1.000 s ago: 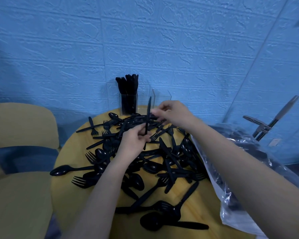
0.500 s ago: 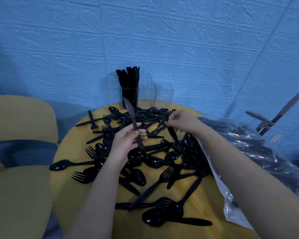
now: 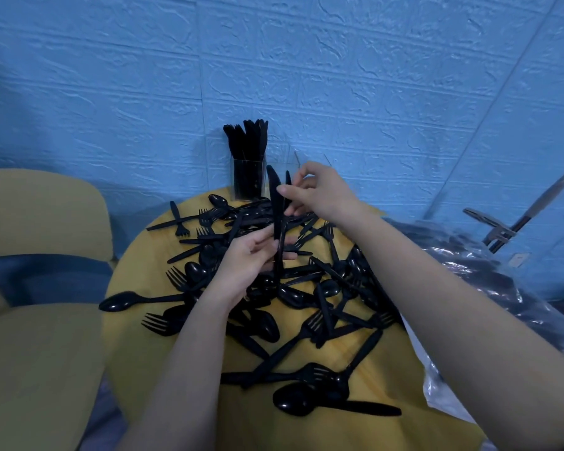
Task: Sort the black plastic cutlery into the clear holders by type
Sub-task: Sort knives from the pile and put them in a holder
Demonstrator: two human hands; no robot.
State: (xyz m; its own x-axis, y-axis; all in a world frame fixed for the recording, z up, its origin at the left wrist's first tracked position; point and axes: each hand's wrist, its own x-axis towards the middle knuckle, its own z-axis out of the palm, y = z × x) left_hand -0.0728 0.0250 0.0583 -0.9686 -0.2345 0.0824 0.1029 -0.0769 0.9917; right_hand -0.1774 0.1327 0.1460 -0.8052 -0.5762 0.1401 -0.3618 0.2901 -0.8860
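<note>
Gripping a black plastic knife (image 3: pixel 275 219) upright by its handle, your left hand (image 3: pixel 253 260) sits near the middle of the round yellow counter (image 3: pixel 137 340), fingers curled round the lower shaft. Your right hand (image 3: pixel 316 193), toward 1 o'clock from it, pinches a second thin black plastic piece (image 3: pixel 288 180) just beside the knife's blade; you cannot tell its type from here. At 12 o'clock, against the blue textured wall (image 3: pixel 372 76), the clear square holder (image 3: pixel 247 180) stands packed with upright black knives, and another clear holder (image 3: pixel 310 159) peeks out behind your right hand. Loose black forks, spoons and knives (image 3: pixel 306 323) lie heaped across the counter from its centre down to 6 o'clock. A clear plastic bag (image 3: pixel 489 288) slumps at 3 o'clock.
</note>
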